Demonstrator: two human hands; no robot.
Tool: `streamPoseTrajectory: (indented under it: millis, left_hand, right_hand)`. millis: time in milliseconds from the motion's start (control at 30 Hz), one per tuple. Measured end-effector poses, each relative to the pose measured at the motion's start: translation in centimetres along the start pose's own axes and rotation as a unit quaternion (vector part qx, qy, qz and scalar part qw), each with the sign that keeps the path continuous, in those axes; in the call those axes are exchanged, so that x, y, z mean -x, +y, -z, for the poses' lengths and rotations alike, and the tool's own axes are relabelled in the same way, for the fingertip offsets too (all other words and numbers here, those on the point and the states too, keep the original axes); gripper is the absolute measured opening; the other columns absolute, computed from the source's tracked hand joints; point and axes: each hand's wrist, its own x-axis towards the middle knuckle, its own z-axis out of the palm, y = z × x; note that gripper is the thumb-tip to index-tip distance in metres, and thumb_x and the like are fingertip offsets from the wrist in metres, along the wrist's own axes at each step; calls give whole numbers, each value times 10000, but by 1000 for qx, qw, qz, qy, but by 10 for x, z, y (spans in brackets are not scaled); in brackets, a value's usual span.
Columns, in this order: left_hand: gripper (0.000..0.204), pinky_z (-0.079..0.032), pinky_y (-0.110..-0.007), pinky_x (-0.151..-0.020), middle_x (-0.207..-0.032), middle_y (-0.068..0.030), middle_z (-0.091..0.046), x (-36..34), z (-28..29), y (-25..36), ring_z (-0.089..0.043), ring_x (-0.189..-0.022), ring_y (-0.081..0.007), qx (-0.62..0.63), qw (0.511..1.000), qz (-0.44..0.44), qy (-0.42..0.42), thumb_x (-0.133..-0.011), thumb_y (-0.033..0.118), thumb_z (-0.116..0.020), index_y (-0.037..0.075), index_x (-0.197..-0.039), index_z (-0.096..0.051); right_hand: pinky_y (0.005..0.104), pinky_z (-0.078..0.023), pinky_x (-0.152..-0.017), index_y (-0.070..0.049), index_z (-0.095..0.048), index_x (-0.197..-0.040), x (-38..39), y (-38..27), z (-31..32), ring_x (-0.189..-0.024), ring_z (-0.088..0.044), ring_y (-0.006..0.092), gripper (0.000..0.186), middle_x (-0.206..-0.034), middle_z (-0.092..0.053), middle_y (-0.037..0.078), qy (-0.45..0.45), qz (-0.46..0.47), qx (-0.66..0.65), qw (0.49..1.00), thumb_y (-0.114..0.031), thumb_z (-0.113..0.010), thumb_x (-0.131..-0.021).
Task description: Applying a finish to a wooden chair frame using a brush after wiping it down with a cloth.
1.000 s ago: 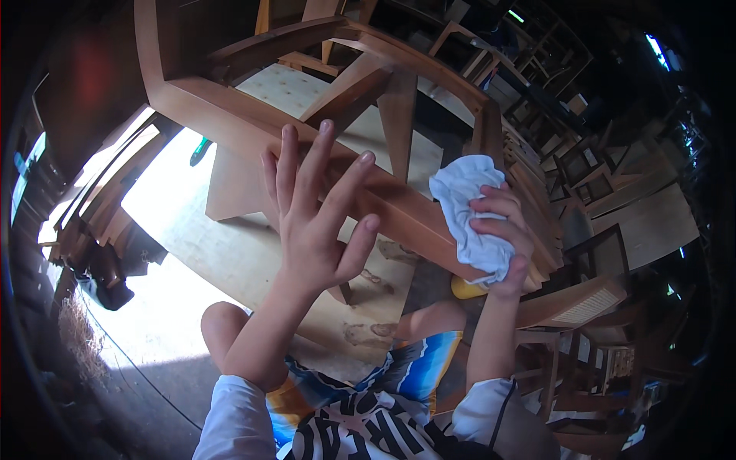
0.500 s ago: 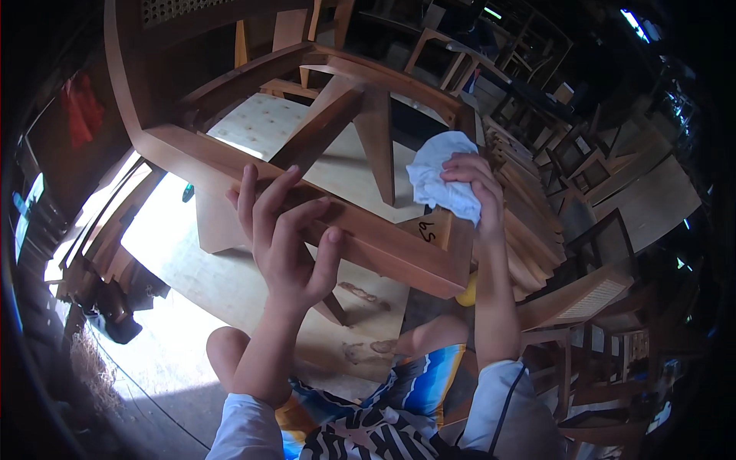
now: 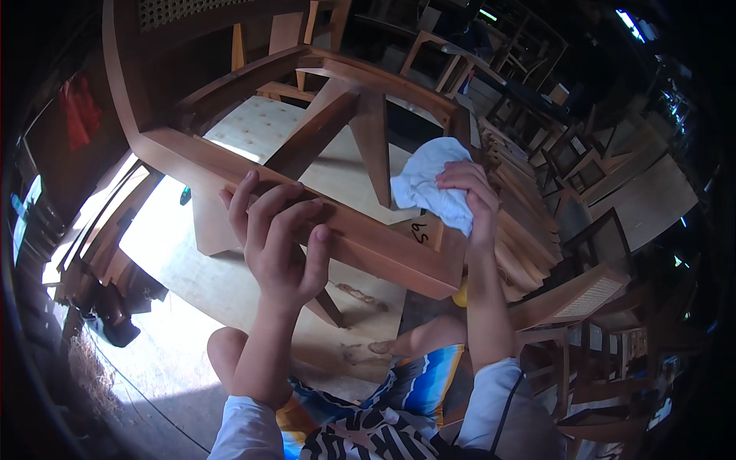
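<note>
A brown wooden chair frame point(image 3: 376, 249) lies before me, with its open seat and angled legs showing. A piece of woven cane fills part of its back at the top left. My left hand point(image 3: 277, 249) is closed over the near rail, fingers curled across the top and thumb along the near side. In my right hand point(image 3: 471, 192) is a crumpled white cloth point(image 3: 429, 180), pressed against the right-hand rail near the corner. The cloth hides part of that rail. Dark handwritten marks show on the corner block point(image 3: 420, 231) below it.
Under the frame lies a pale plywood board point(image 3: 307, 337). Stacked wooden pieces point(image 3: 521, 222) stand close on the right, with more chair frames point(image 3: 590, 299) beyond. Further wood pieces point(image 3: 107, 261) lie at the left. A red cloth point(image 3: 79, 111) hangs at the far left.
My right hand and the white cloth have shifted slightly left and nearer along the rail. The chair frame has moved a little to the left, and my left hand has moved with it.
</note>
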Motion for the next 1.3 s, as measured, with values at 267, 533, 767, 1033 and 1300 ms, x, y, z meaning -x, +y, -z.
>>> streamPoseTrajectory:
  millis: [267,533,767,1033,1300]
  left_hand:
    - [227,-170,-590,-1195,-1107,-115,-660,5,-3,-6,-459,-1319,-409,-4,1000,-14,-15,-909,268,-604,81,-987,-705]
    - [239,-197,-599,-1184,-1132,-133,-664,2,3,-5,-444,-1356,-430,-23,999,-31,2,-910,255,-602,57,-996,-704]
    - [331,-198,-699,-1156,-1094,-124,-677,15,5,88,-537,-1294,-383,116,984,-81,-107,-863,406,-673,114,-1013,-719]
    - [214,-178,-636,-1208,-1211,-84,-671,24,-50,130,-577,-1242,-299,9,980,-69,-186,-845,323,-660,132,-924,-716]
    - [170,-306,-597,-1173,-839,53,-762,-3,-28,100,-684,-923,-132,64,982,-121,-126,-762,257,-807,184,-660,-693]
  right_hand:
    - [461,-357,-1079,1,-688,-858,3,8,2,-1092,-596,330,401,-986,-690,149,-4,-40,26,999,-253,-383,-913]
    - [398,-418,-993,51,-669,-891,-23,45,11,-1071,-600,333,399,-1022,-682,178,-32,-43,18,998,-254,-414,-860]
    - [332,-432,-1050,24,-696,-1003,-51,196,46,-1154,-600,255,341,-1163,-655,146,-26,-160,-65,985,-82,-378,-940]
    - [322,-452,-981,34,-666,-1065,-55,180,41,-1097,-615,237,361,-1136,-664,142,-47,-186,51,980,-102,-354,-946]
    - [364,-452,-894,52,-651,-938,-59,131,37,-966,-614,299,314,-1012,-655,182,-80,-74,163,980,-132,-405,-874]
